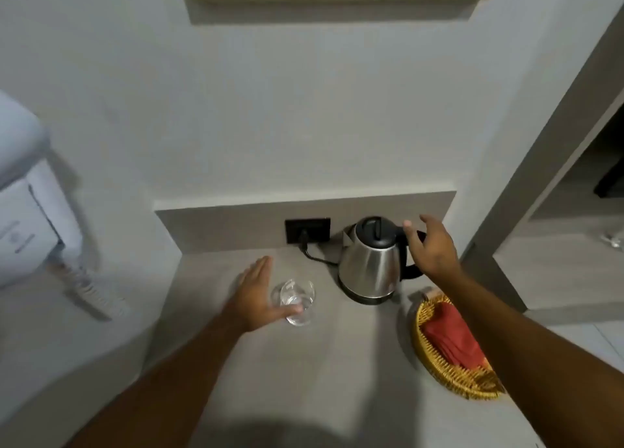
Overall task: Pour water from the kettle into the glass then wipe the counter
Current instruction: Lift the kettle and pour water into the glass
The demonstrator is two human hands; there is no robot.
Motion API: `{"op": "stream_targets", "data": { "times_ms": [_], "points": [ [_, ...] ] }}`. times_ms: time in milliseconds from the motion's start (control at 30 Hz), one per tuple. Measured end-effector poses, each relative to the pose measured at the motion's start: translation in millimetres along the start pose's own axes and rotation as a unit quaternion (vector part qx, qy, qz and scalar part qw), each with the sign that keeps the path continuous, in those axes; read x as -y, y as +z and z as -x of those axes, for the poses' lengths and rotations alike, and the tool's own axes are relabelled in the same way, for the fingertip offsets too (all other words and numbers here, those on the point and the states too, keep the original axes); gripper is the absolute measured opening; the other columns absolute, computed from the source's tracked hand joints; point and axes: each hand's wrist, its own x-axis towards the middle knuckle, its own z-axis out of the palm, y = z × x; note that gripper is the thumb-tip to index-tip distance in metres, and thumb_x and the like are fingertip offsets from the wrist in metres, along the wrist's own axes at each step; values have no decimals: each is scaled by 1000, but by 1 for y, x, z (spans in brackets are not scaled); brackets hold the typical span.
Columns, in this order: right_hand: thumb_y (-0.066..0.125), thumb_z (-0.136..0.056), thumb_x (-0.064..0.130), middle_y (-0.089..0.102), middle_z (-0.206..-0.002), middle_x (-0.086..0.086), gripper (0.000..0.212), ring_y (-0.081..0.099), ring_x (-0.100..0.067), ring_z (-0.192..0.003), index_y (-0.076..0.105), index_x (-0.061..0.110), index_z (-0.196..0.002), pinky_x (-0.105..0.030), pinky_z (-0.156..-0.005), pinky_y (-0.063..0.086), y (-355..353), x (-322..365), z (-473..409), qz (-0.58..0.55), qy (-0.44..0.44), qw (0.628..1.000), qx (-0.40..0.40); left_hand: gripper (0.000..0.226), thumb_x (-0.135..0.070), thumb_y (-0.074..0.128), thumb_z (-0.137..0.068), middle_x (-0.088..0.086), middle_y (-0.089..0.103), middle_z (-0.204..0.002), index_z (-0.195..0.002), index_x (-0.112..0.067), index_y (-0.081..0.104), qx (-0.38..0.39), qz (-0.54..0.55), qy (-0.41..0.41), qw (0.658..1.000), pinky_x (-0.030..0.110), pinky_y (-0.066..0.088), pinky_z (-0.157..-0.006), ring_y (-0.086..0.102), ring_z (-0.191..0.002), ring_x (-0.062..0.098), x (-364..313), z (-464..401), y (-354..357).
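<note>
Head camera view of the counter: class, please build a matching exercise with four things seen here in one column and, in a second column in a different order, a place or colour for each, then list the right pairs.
Things
1. kettle
2. glass
3. red cloth
4. wall socket

Descriptions
A. lies in the yellow woven basket
B. black, with a plug in it
C. clear, by the open left hand
D. steel body, black lid, open right hand at its handle

Pairs: 1-D, 2-C, 3-A, 4-B
</note>
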Motion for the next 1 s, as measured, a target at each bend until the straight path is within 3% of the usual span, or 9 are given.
{"op": "stream_targets", "data": {
  "times_ms": [133, 200, 233, 300, 367, 467, 667, 867, 1000],
  "points": [
    [45, -100, 53, 66, -111, -12, 49, 62, -33, -108, 61, 11, -120, -41, -91, 49, 13, -14, 5, -135, 87, 986, -44, 135, -60, 93, -50, 5, 28, -163, -155, -9, 25, -15, 104, -62, 993, 30, 19, -121, 24, -152, 23, 17, 18, 51],
    [45, -98, 56, 66, -103, -13, 48, 63, -33, -100, 64, 13, -108, -45, -91, 51, 20, -16, 3, -189, 144, 969, -65, 116, -45, 100, -45, -14, 46, -145, -144, -22, 43, -56, 161, -55, 984, 24, 31, -111, 45, -137, 15, 22, 17, 67],
    [45, -97, 59, 66, -102, -16, 50, 63, -33, -97, 65, 13, -101, -47, -91, 51, 22, -17, 0, -211, 162, 961, -77, 108, -40, 101, -42, -23, 51, -135, -136, -33, 48, -73, 182, -48, 979, 24, 38, -104, 54, -125, 11, 22, 14, 71],
    [47, -95, 62, 65, -102, -19, 55, 63, -33, -97, 67, 10, -93, -47, -92, 52, 25, -17, -6, -239, 191, 948, -89, 101, -29, 101, -41, -18, 62, -123, -131, -37, 54, -83, 215, -56, 971, 31, 50, -97, 64, -109, 11, 17, 9, 76],
    [49, -93, 63, 66, -105, -20, 60, 64, -32, -98, 68, 7, -92, -46, -94, 52, 30, -18, -11, -258, 207, 939, -93, 101, -16, 101, -44, -6, 68, -121, -133, -31, 55, -81, 264, -79, 958, 36, 54, -97, 68, -107, 16, 15, 5, 84],
    [53, -92, 63, 68, -103, -19, 60, 65, -31, -97, 70, 6, -91, -44, -92, 53, 34, -21, -16, -278, 216, 931, -96, 95, -5, 100, -47, -10, 70, -115, -125, -36, 56, -87, 309, -102, 942, 28, 58, -92, 71, -104, 6, 12, 2, 93],
    [62, -87, 57, 55, -76, -10, 45, 55, -23, -72, 58, 16, -70, -36, -72, 47, 31, -22, -31, -282, 259, 920, -82, 86, -8, 99, -48, -7, 73, -110, -121, -33, 60, -108, 326, -112, 933, 32, 61, -89, 73, -100, 9, 14, -6, 98],
    [64, -86, 53, 61, -71, -3, 38, 64, -22, -74, 62, 18, -72, -30, -65, 47, 32, 3, -43, -214, 171, 959, -68, 86, -8, 98, -48, -1, 74, -112, -126, -21, 62, -126, 329, -119, 928, 40, 61, -91, 73, -103, 16, 10, -2, 97],
    [60, -82, 61, 62, -59, -6, 48, 62, -23, -59, 65, 17, -63, -34, -57, 51, 28, 46, -48, -87, -6, 996, -6, 80, -9, 97, -51, -15, 71, -102, -122, -25, 64, -135, 319, -118, 930, 16, 55, -85, 70, -94, 1, 4, 2, 95]
  ]
}}
